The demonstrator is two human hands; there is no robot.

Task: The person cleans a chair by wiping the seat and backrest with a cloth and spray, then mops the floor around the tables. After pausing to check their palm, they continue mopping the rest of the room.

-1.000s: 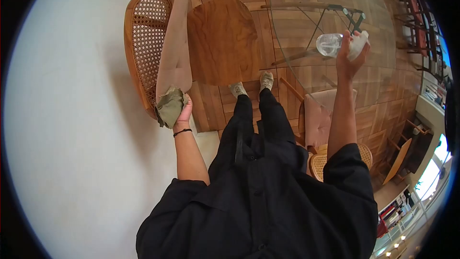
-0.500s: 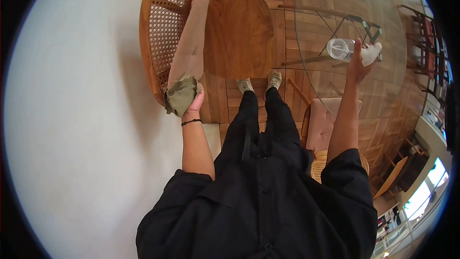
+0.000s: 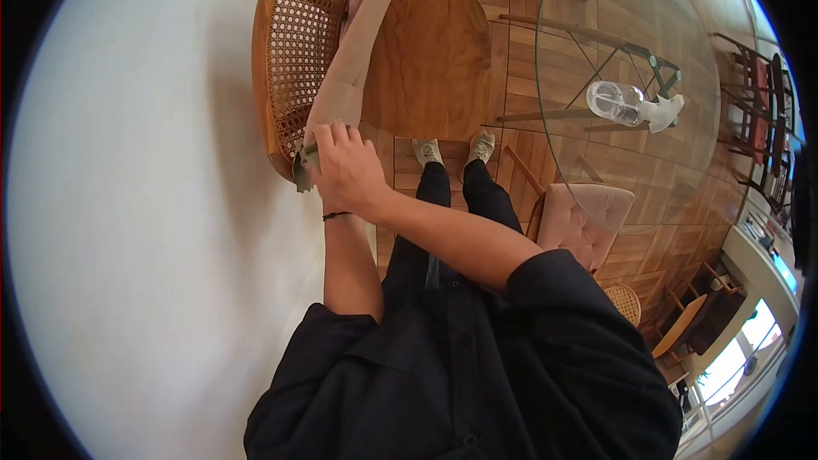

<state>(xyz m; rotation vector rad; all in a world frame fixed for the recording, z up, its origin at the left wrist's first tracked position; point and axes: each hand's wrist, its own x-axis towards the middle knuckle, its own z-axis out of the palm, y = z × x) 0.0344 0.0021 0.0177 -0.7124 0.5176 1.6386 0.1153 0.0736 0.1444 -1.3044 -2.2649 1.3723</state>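
My left hand (image 3: 327,204), with a dark cord at its wrist, is mostly hidden under my right hand (image 3: 348,172). Between them is an olive-green cloth (image 3: 302,172), of which only a crumpled edge shows at the left. The right fingers curl over the cloth from above. Just beyond them, a long beige padded strip (image 3: 345,85) runs up beside the cane panel (image 3: 308,43) of a wooden-framed chair. A clear spray bottle (image 3: 615,103) with a white trigger head lies on the round glass table (image 3: 554,149), apart from both hands.
A brown wooden surface (image 3: 430,60) with rounded corners is ahead of my feet. The white wall (image 3: 136,204) rises close on the left. A pink tufted chair (image 3: 584,217) stands at the right, and dark chairs (image 3: 758,111) are farther off. Parquet (image 3: 520,68) covers the floor.
My right hand has let go of the spray bottle on the glass table and come across to the left, onto the cloth. The left hand has stayed in nearly the same place.
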